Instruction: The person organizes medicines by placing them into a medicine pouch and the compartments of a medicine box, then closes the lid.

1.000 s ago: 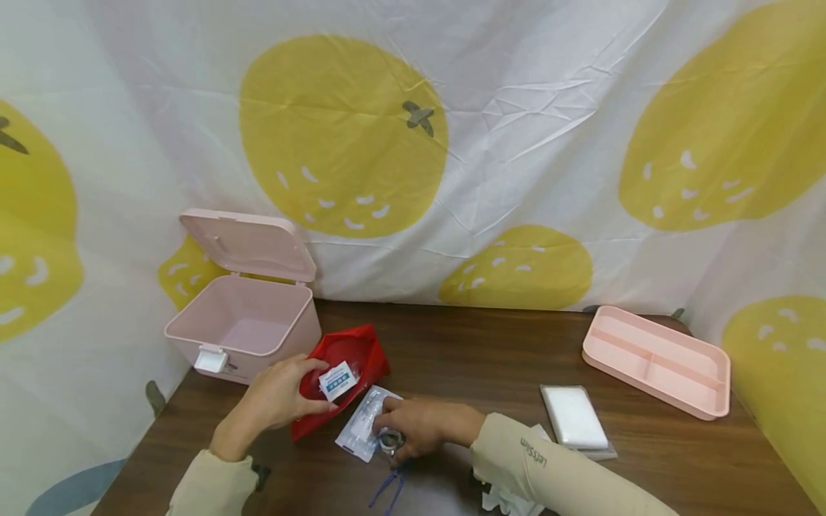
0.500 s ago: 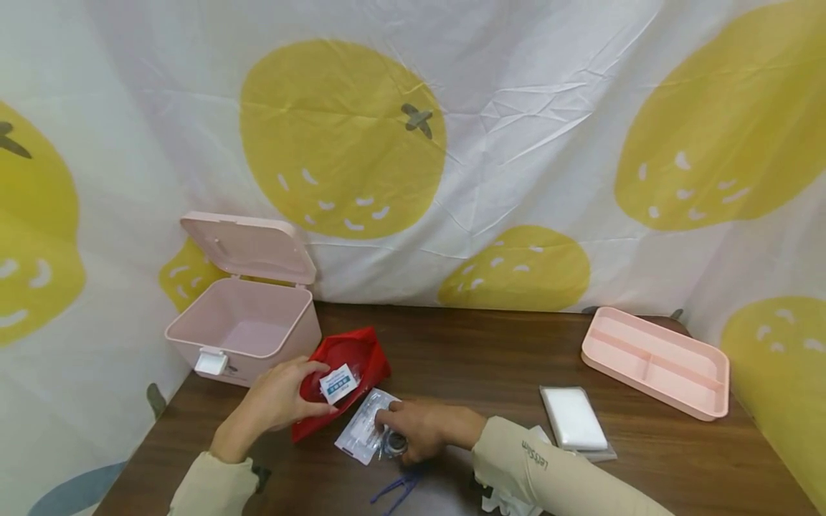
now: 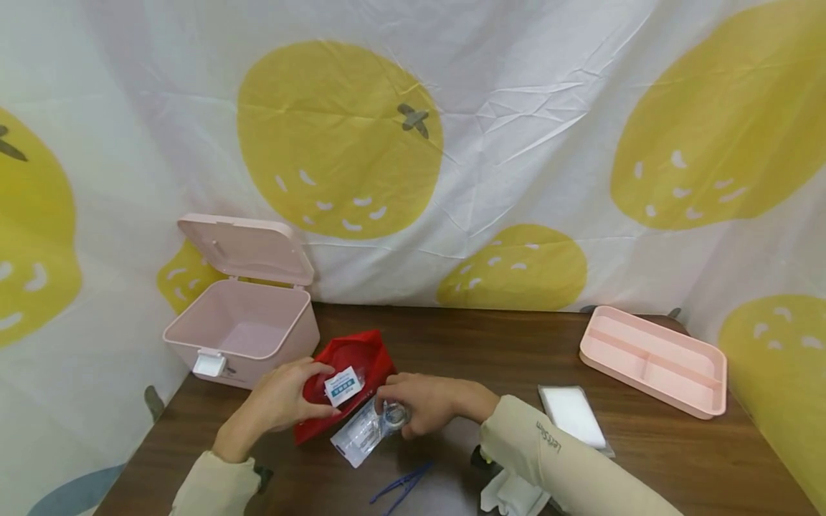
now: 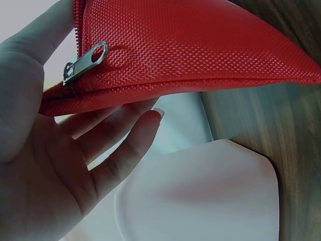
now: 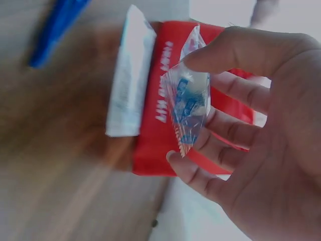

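My left hand (image 3: 274, 401) grips the edge of a red zip pouch (image 3: 382, 358), its thumb and fingers spread at the pouch's mouth. In the left wrist view the pouch's metal zip pull (image 4: 85, 63) shows near the thumb. A white packet with a blue band (image 3: 343, 385) lies inside the mouth. My right hand (image 3: 429, 403) pinches a small clear packet with blue print (image 5: 189, 103), just right of the pouch. Beneath it, a flat white-and-clear packet (image 3: 358, 438) lies on the table beside the pouch. Blue plastic tweezers (image 3: 403, 486) lie nearer me.
An open pink box (image 3: 290, 337) with its lid raised stands at left behind the pouch. A pink divided tray (image 3: 652, 365) sits at the far right. A wrapped white pad (image 3: 574, 416) and crumpled white material (image 3: 514, 494) lie by my right forearm on the dark wooden table (image 3: 464, 344).
My right hand has lifted the small clear packet off the table and moved up toward the pouch. The tweezers have come apart from it. The left hand keeps its hold on the pouch.
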